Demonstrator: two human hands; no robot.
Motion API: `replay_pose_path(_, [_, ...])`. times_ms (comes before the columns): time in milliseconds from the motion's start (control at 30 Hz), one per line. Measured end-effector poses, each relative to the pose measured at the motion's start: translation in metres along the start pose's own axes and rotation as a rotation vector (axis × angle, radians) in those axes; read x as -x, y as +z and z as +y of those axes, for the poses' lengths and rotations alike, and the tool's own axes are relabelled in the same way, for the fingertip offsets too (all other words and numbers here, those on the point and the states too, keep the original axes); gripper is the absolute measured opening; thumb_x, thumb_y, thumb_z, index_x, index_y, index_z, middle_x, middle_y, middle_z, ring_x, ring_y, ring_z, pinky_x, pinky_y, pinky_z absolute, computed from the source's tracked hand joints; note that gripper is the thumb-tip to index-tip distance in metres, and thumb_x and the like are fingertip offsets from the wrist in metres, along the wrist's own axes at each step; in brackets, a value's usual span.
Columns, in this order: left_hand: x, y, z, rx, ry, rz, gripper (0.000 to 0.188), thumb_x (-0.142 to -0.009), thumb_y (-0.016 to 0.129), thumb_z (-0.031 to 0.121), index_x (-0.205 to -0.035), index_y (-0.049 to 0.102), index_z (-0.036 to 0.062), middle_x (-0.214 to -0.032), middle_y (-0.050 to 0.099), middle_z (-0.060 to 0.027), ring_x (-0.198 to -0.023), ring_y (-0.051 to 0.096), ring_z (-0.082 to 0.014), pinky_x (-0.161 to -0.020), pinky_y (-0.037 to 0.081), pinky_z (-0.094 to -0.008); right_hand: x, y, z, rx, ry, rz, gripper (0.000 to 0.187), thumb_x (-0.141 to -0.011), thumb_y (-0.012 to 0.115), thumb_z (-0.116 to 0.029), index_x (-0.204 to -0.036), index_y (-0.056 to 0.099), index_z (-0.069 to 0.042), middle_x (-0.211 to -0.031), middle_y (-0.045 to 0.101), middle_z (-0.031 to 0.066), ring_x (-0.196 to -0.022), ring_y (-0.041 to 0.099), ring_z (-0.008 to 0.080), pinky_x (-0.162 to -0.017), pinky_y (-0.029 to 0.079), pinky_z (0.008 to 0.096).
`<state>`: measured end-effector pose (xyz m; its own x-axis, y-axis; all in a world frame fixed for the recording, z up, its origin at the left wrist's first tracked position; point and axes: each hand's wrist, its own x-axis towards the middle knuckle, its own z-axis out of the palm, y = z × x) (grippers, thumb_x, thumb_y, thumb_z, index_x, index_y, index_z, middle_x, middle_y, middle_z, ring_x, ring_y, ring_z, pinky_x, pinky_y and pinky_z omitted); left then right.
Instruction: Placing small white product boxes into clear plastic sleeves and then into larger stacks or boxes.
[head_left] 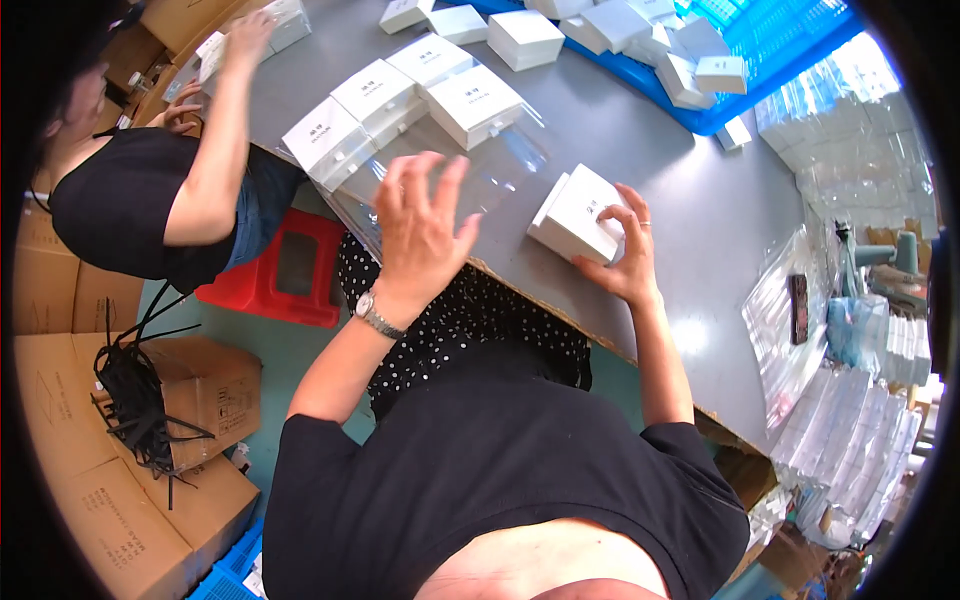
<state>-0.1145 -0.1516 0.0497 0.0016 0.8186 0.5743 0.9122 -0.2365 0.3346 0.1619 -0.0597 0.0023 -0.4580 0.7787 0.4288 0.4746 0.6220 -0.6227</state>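
My right hand grips a small white box near the table's front edge, thumb at its near side and fingers over the top. A second white edge shows at the left of that box; I cannot tell whether it is another box or a part of it. My left hand, with a watch at the wrist, is raised with fingers spread and nothing in them. Just beyond it, several white boxes sit in rows on a clear plastic sheet or bag, whose loose part reaches toward the table edge.
A blue crate with jumbled white boxes stands at the far side of the grey table. Clear plastic packaging lies at right. A co-worker handles white boxes at left, near a red stool and cardboard cartons.
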Motion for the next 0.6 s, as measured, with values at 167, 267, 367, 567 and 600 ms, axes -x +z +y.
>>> replay_pose_path(167, [0.017,-0.009,-0.067,-0.278,-0.175,-0.087,0.021,-0.079,0.069,0.011,-0.1,0.066,0.0083,-0.103,0.063,-0.0086,-0.101,0.055,-0.0274,-0.087,0.042,-0.0413,-0.031,0.048,-0.033,-0.473,-0.141,-0.262,0.069,-0.053,0.085,-0.034,-0.111,0.056,-0.009,-0.139,0.044,0.0219,-0.127,0.046,0.0373,-0.101,0.042,0.0482])
replay_pose_path(267, [0.0,-0.019,-0.065,-0.09,-0.229,0.152,0.006,-0.083,0.064,0.007,-0.089,0.064,0.0077,-0.091,0.065,-0.006,-0.091,0.058,-0.0269,-0.08,0.043,-0.0417,-0.067,0.082,-0.053,-0.448,-0.136,-0.249,0.069,-0.054,0.085,-0.033,-0.113,0.057,-0.011,-0.138,0.045,0.0208,-0.126,0.048,0.0376,-0.098,0.045,0.0489])
replay_pose_path(367, [-0.007,-0.026,-0.056,0.113,-0.264,0.213,0.004,-0.084,0.062,0.007,-0.087,0.063,0.0069,-0.088,0.065,-0.0083,-0.088,0.058,-0.029,-0.079,0.044,-0.0411,-0.093,0.117,-0.07,-0.206,-0.115,-0.117,0.062,-0.058,0.084,-0.026,-0.111,0.058,-0.012,-0.139,0.045,0.0199,-0.128,0.045,0.0379,-0.099,0.046,0.0477])
replay_pose_path(567, [0.042,-0.003,-0.061,-0.154,-0.323,-0.011,0.067,-0.067,0.079,0.023,-0.126,0.05,0.0099,-0.124,0.045,-0.0119,-0.12,0.037,-0.0355,-0.099,0.033,-0.0496,-0.074,0.123,-0.055,-0.23,-0.151,-0.089,0.062,-0.055,0.085,-0.024,-0.109,0.059,-0.011,-0.14,0.043,0.0203,-0.13,0.043,0.0402,-0.103,0.043,0.0481])
replay_pose_path(600, [0.046,0.001,-0.064,-0.196,-0.369,-0.027,0.068,-0.067,0.081,0.027,-0.125,0.051,0.01,-0.123,0.046,-0.012,-0.119,0.038,-0.0352,-0.098,0.033,-0.0495,-0.067,0.113,-0.05,-0.166,-0.193,-0.085,0.062,-0.054,0.085,-0.024,-0.109,0.059,-0.012,-0.14,0.042,0.0202,-0.131,0.043,0.04,-0.104,0.042,0.0481])
